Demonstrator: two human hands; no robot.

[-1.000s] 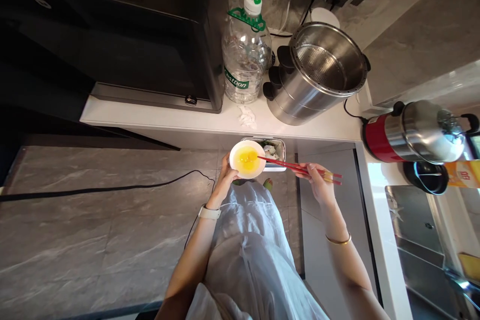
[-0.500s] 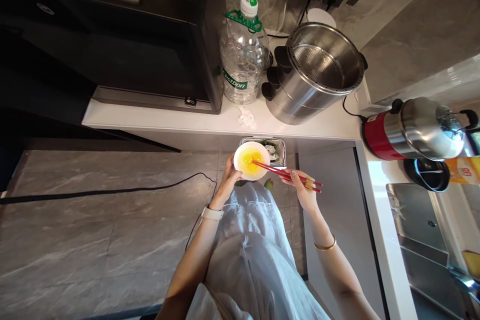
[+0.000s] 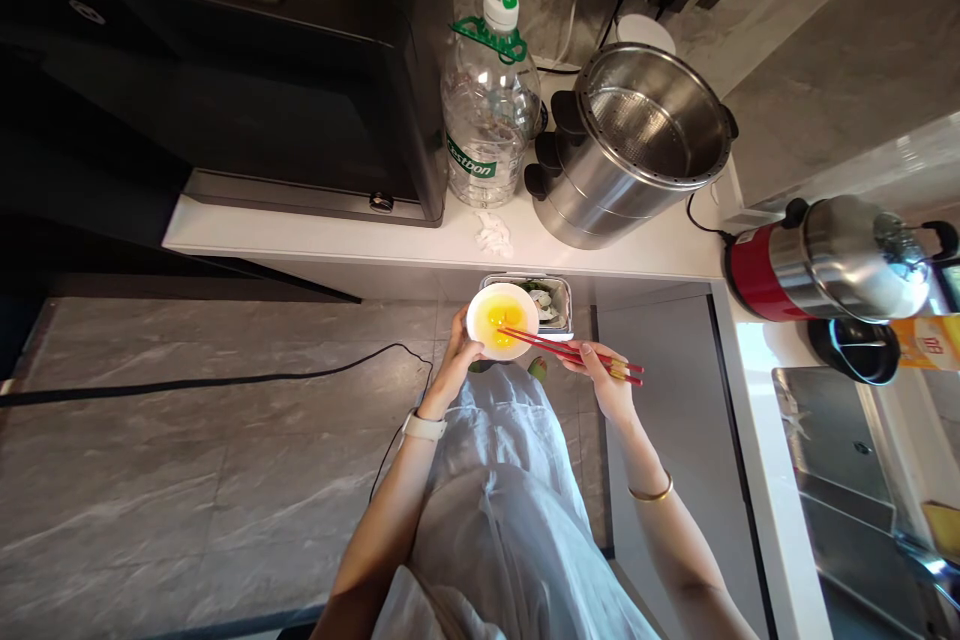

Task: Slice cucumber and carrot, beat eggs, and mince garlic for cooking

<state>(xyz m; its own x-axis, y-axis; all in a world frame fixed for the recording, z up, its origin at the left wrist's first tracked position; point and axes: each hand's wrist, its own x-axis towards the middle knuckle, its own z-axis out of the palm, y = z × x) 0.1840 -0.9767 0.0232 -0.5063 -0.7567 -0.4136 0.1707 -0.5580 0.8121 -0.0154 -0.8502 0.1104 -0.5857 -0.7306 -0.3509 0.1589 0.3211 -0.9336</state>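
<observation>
A white bowl (image 3: 472, 327) is held in the air in front of my body, with my left hand (image 3: 456, 357) closed on its left side, thumb at the rim. Yellow beaten egg (image 3: 496, 316) lies inside it. My right hand (image 3: 601, 378) grips a pair of red chopsticks (image 3: 551, 345) with gold-coloured ends. Their tips reach into the egg near the bowl's middle. Part of my right hand's fingers is hidden behind the chopsticks.
Beyond the bowl, a bin (image 3: 559, 305) with scraps stands against the cabinet below the counter (image 3: 315, 242). On the counter are a large water bottle (image 3: 487, 110), a steel steamer pot (image 3: 600, 190), crumpled tissue (image 3: 493, 235) and a black oven (image 3: 322, 110). A cable (image 3: 225, 383) crosses the floor.
The chopstick tips have shifted slightly left and down within the egg. Both hands keep their grip, and the bowl stays almost in place.
</observation>
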